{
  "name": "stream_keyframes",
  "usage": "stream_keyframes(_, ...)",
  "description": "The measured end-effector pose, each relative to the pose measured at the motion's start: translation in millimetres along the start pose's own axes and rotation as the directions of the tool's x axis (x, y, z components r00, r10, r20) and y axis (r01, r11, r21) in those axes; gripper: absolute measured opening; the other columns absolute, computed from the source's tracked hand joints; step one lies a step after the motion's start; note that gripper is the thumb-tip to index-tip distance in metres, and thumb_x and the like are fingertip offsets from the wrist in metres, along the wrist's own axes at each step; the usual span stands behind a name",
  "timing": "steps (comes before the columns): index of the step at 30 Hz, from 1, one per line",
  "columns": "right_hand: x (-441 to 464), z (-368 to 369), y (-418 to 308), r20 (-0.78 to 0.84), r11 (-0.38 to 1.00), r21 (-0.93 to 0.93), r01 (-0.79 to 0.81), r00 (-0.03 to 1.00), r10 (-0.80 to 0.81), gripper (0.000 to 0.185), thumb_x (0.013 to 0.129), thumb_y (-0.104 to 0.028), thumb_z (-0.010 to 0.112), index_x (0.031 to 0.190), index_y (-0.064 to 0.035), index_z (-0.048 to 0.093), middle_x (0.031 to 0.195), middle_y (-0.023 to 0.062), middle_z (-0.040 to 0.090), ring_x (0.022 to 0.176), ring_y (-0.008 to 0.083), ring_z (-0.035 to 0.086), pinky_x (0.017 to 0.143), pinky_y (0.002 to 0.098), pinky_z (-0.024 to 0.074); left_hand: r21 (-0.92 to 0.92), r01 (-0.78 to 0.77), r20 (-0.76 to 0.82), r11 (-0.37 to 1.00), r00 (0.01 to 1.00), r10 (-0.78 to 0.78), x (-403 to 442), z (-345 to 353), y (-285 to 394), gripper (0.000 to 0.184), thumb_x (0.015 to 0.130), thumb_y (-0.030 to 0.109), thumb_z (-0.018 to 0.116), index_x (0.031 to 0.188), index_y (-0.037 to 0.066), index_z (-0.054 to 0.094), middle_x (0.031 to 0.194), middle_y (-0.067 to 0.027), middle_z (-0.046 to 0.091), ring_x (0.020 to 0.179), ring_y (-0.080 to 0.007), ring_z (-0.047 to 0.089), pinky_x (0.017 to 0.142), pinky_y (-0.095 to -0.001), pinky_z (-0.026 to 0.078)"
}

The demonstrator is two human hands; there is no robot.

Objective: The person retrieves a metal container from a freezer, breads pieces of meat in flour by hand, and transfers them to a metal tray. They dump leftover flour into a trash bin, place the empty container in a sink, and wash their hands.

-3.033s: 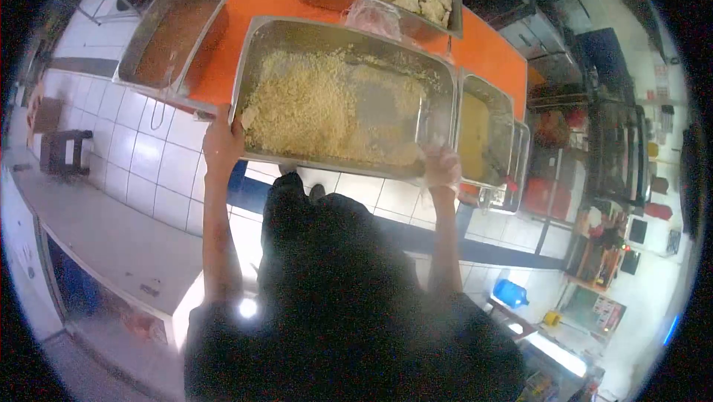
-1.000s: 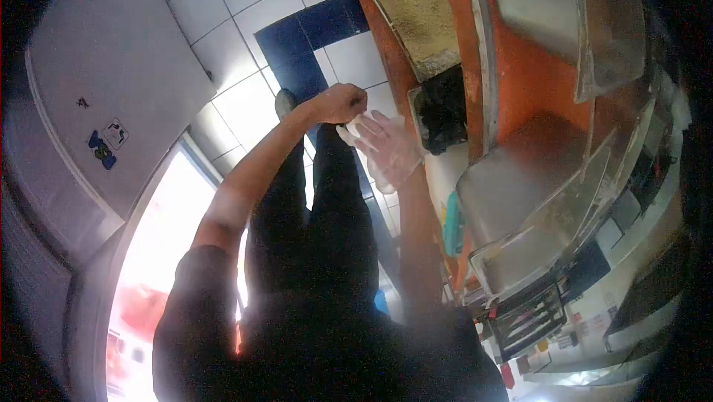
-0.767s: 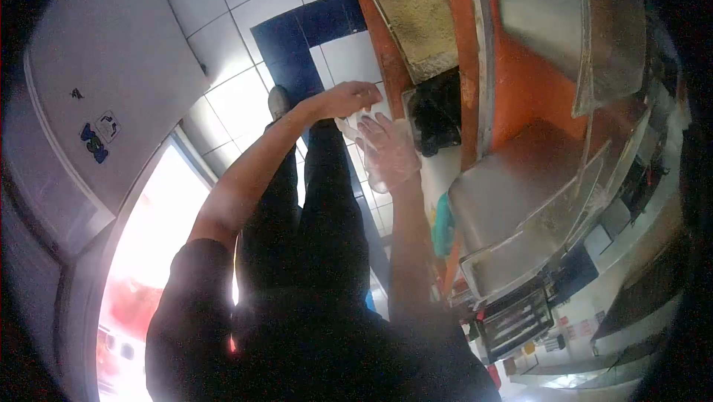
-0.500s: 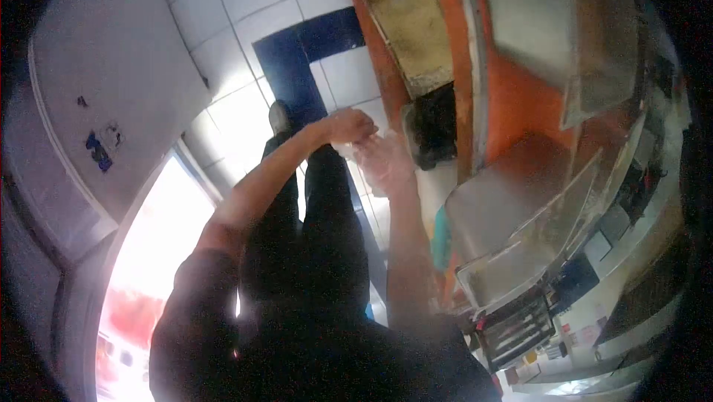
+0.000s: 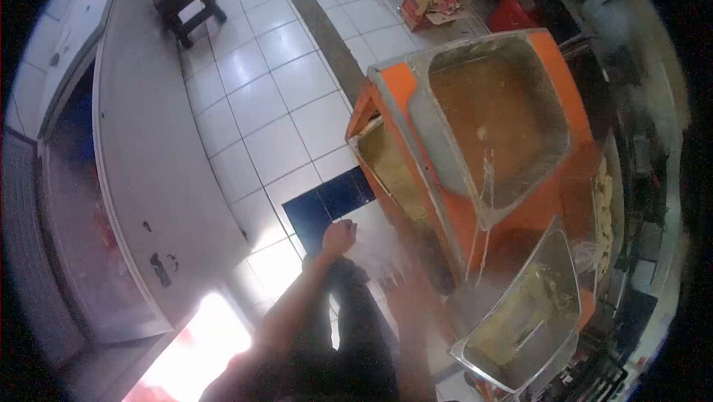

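My left hand (image 5: 339,239) is closed in a pinch above the floor, at the edge of a pale, translucent plastic glove (image 5: 371,244). The glove is stretched and blurred between the two hands. Just to the right is my right hand (image 5: 394,281), smeared by motion, with its fingers hard to make out. Beside it stands an orange table (image 5: 572,75) with a metal tray (image 5: 562,146) of brownish liquid. A smaller metal tray (image 5: 568,283) with yellowish residue sits closer to me.
Under the table top is a tray of yellow crumbs (image 5: 394,172). A long white counter (image 5: 160,149) runs along the left. A dark stool (image 5: 186,2), an opened cardboard box (image 5: 417,8) and a red bucket (image 5: 512,12) stand on the tiled floor.
The view has swung up, showing more floor and the trays on the table. My right hand has blurred, and the glove now appears drawn out between my hands.
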State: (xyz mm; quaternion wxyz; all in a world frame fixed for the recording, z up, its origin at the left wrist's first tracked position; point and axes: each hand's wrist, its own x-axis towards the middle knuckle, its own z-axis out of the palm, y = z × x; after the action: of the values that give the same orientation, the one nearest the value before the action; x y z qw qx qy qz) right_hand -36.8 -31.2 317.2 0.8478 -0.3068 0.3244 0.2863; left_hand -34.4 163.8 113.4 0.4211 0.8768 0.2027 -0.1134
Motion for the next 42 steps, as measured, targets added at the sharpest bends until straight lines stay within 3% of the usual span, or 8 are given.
stream_keyframes(6,170,-158,-1,-0.070,0.839,-0.448,0.308,0.924,-0.376,0.047,0.102,-0.036,0.049,0.136,-0.0040,0.047,0.140,0.0203,0.048,0.128,0.0327,0.049,0.106,0.0527,0.0411,-0.283,-0.109,0.003,0.953,0.993,0.114,59,10,44,0.031,0.097,0.030,0.053,0.102,0.004,0.069,0.089,-0.0193,0.070,0.086,-0.0389,0.067,0.079,-0.0469,0.053)
stream_keyframes(9,220,-213,10,-0.035,-0.215,-0.956,-0.198,0.807,-0.589,0.044,0.101,-0.032,0.051,0.131,0.0008,0.051,0.134,0.0206,0.054,0.125,0.0348,0.052,0.105,0.0514,0.0419,-0.415,-0.015,0.214,0.910,0.970,0.114,91,9,95,0.033,0.095,0.018,0.053,0.122,0.002,0.061,0.107,-0.0249,0.067,0.100,-0.0417,0.065,0.088,-0.0468,0.051)
stream_keyframes(13,183,-268,9,0.098,-0.492,-0.810,-0.319,0.753,-0.650,0.042,0.101,-0.027,0.053,0.124,0.0072,0.057,0.127,0.0210,0.062,0.120,0.0376,0.056,0.104,0.0497,0.0429,-0.366,-0.504,-0.136,0.783,0.861,0.490,111,75,90,0.040,0.098,0.017,0.055,0.134,0.001,0.048,0.116,-0.0217,0.060,0.106,-0.0277,0.062,0.086,-0.0390,0.050)
stream_keyframes(18,-62,-213,-109,-0.174,-0.127,-0.917,-0.377,0.668,-0.723,0.037,0.098,-0.030,0.055,0.116,0.0017,0.062,0.111,0.0188,0.066,0.101,0.0359,0.062,0.088,0.0464,0.0487,-0.474,-0.068,0.421,0.878,0.859,0.293,-2,21,94,0.038,0.099,0.024,0.054,0.130,0.001,0.053,0.118,-0.0228,0.059,0.107,-0.0347,0.060,0.094,-0.0410,0.050)
stream_keyframes(20,-174,-184,-148,-0.268,0.004,-0.907,-0.422,0.568,-0.778,0.035,0.097,-0.031,0.056,0.112,-0.0004,0.064,0.104,0.0179,0.068,0.093,0.0353,0.064,0.082,0.0450,0.0510,-0.771,0.629,0.636,0.101,0.748,0.192,-79,5,99,0.027,0.103,0.022,0.051,0.121,0.004,0.057,0.103,-0.0096,0.065,0.094,-0.0217,0.064,0.087,-0.0357,0.052)
stream_keyframes(30,-358,-301,-188,-0.242,0.141,-0.692,-0.708,0.044,-0.969,0.038,0.097,-0.033,0.056,0.095,0.0032,0.065,0.077,0.0173,0.069,0.068,0.0368,0.068,0.061,0.0441,0.0542,-0.347,-0.196,0.264,0.917,0.918,0.296,-150,-81,374,0.042,0.092,0.012,0.060,0.131,-0.002,0.049,0.108,-0.0176,0.062,0.102,-0.0281,0.059,0.089,-0.0384,0.047)
stream_keyframes(34,-314,-344,-190,-0.683,0.556,-0.514,0.653,0.081,-0.726,0.015,0.090,-0.016,0.067,0.099,-0.0046,0.062,0.073,0.0035,0.061,0.057,0.0163,0.058,0.046,0.0338,0.0438,-0.117,-0.276,0.363,0.954,0.883,0.299,-119,-79,357,0.046,0.089,0.012,0.063,0.131,-0.002,0.049,0.111,-0.0161,0.062,0.101,-0.0252,0.059,0.088,-0.0363,0.047)
stream_keyframes(42,-378,-226,-82,-0.663,0.436,-0.473,0.766,0.017,-0.749,0.033,0.090,-0.019,0.065,0.116,0.0005,0.061,0.105,0.0108,0.066,0.091,0.0193,0.062,0.072,0.0341,0.0528,-0.464,-0.236,0.497,0.854,0.728,0.472,-65,-96,225,0.040,0.092,0.018,0.066,0.127,0.003,0.052,0.103,-0.0064,0.065,0.086,-0.0171,0.062,0.074,-0.0328,0.053)
